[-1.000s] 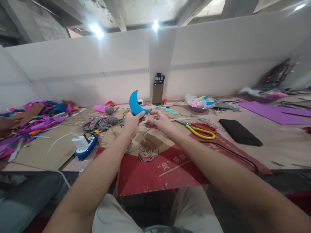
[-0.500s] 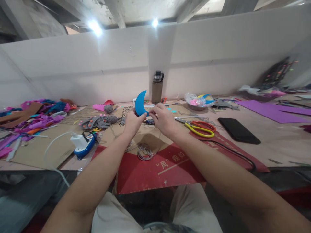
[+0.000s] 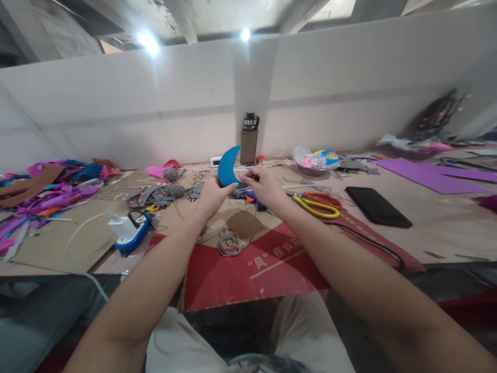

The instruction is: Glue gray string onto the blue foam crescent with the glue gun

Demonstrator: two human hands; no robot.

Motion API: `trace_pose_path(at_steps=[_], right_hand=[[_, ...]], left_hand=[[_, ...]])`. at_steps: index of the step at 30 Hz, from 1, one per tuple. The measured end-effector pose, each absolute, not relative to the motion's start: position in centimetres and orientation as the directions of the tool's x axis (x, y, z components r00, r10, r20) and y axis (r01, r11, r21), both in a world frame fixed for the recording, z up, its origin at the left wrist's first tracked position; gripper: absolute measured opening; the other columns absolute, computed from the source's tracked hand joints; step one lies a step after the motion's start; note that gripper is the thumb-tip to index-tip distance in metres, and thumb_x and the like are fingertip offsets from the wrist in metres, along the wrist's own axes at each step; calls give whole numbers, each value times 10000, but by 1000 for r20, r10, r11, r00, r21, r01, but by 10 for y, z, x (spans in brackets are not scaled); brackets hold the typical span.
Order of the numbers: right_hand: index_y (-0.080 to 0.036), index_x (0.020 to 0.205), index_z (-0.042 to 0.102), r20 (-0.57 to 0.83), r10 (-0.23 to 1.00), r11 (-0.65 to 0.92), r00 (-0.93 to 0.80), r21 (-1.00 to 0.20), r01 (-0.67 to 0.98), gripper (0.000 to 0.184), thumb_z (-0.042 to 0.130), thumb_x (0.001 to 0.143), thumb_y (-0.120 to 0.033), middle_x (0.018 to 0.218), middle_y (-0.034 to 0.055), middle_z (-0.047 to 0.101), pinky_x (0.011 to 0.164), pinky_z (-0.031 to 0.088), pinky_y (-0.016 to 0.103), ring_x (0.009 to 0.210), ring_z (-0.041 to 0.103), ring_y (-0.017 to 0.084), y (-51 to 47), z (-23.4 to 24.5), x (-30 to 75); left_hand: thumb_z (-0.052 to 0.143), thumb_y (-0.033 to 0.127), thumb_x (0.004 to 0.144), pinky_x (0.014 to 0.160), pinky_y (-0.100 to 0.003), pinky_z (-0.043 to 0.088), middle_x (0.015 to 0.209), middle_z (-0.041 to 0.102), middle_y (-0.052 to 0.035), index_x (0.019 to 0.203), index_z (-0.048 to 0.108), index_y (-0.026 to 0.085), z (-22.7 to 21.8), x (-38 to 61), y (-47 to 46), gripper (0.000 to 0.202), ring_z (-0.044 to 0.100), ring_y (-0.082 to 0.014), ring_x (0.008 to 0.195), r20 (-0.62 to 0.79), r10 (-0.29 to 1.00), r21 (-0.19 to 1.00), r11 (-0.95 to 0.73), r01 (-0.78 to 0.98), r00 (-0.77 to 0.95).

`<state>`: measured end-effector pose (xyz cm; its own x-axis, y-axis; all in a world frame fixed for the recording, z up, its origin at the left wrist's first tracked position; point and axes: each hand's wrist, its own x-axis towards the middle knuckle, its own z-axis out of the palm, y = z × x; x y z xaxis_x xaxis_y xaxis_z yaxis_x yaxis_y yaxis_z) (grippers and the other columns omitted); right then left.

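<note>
A blue crescent-shaped cutout [image 3: 227, 168] stands upright above the cardboard, its points turned to the right. My left hand [image 3: 213, 197] is closed on its lower part, thumb across the front. Close to the crescent's lower tip, my right hand [image 3: 264, 186] has its thumb and fingers pinched together. What lies in that pinch is too small to make out. Below both hands, a coil of thin grey cord [image 3: 230, 242] rests on the red and brown cardboard [image 3: 233, 282].
Scissors with red and yellow handles [image 3: 318, 204] and a black phone [image 3: 378, 207] lie to the right. A bottle [image 3: 249, 140] stands behind my hands. On the left are a blue power strip [image 3: 134, 235] and a heap of colourful scraps [image 3: 66, 191]. Purple sheets [image 3: 423, 173] lie far right.
The crescent has tilted and turned slightly to the right, showing a broader face. My right fingers have shifted a little away from its lower tip.
</note>
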<state>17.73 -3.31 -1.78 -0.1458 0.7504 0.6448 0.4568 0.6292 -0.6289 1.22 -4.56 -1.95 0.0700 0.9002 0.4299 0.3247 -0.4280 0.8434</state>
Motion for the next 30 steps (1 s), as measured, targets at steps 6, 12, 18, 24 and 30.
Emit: trace_pose_path(at_steps=[6, 12, 18, 24, 30], right_hand=[[-170, 707, 622, 402, 900, 433, -168, -871, 232, 196, 603, 759, -359, 647, -9, 576, 561, 361, 261, 568, 450, 106, -32, -18, 181], [-197, 670, 570, 193, 922, 242, -335, -964, 110, 236, 660, 717, -410, 533, -31, 455, 440, 231, 250, 455, 302, 76, -37, -12, 191], [-216, 628, 534, 153, 892, 211, -426, -973, 93, 281, 711, 677, -428, 533, -19, 481, 422, 255, 245, 485, 412, 99, -44, -7, 196], [-208, 669, 545, 232, 878, 292, -418, -953, 84, 197, 671, 716, -351, 559, -32, 503, 439, 304, 240, 467, 385, 78, -44, -10, 193], [-193, 713, 543, 428, 862, 480, -273, -861, 168, 103, 622, 738, -256, 657, -16, 552, 539, 379, 253, 579, 472, 99, -42, -11, 189]], left_hand=[[687, 369, 686, 598, -261, 449, 690, 659, -33, 813, 642, 132, -21, 10, -43, 273, 566, -130, 597, 443, 882, 846, -471, 251, 162], [714, 330, 661, 687, -285, 478, 777, 680, -45, 827, 665, 144, -22, 8, -42, 254, 593, -149, 689, 451, 860, 858, -491, 149, 238], [699, 257, 686, 813, -314, 467, 863, 678, -47, 795, 669, 173, -16, 3, -43, 141, 609, -164, 834, 514, 778, 791, -593, 149, 362], [681, 181, 652, 883, -300, 445, 946, 672, -62, 733, 676, 178, -9, 2, -51, 81, 603, -163, 916, 563, 769, 772, -620, 140, 303], [575, 273, 753, 768, -320, 511, 919, 689, -60, 892, 669, 177, -11, 9, -47, 194, 639, -169, 800, 374, 903, 911, -315, -265, 212]])
